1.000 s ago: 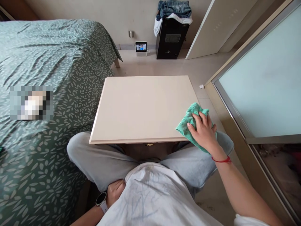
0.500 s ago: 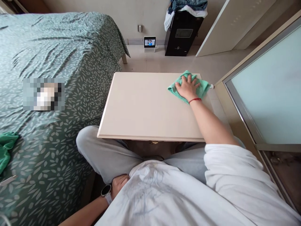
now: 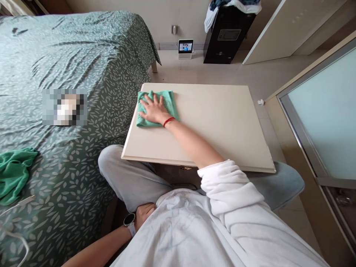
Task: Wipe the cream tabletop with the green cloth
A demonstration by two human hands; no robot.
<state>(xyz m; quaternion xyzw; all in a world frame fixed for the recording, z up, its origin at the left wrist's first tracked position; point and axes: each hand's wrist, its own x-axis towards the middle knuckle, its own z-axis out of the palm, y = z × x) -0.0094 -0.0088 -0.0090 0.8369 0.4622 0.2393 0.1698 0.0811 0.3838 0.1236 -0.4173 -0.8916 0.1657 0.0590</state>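
My right hand [image 3: 154,110] lies flat with fingers spread on a green cloth [image 3: 171,97], pressing it against the far left part of a cream tabletop [image 3: 217,118]. A red string bracelet [image 3: 168,121] circles the right wrist. Down by my lap, my left hand [image 3: 144,214] is curled closed against my thigh at the edge of the white shirt [image 3: 180,230]. Its fingertips are hidden, so anything inside it cannot be seen. A round-faced watch [image 3: 129,220] with a light strap is on the left wrist.
Left stands a bed with a green leaf-patterned cover [image 3: 105,74], bearing another green cloth [image 3: 15,172] and a white cable [image 3: 23,243]. Ahead are a small screen device [image 3: 185,49] and a black cabinet [image 3: 226,40] topped with clothes. A frosted-glass sliding panel [image 3: 328,111] borders the right.
My right hand has swept the green cloth across the tabletop from its far right corner to the far left side. My left hand stays by my lap. The view has shifted slightly.
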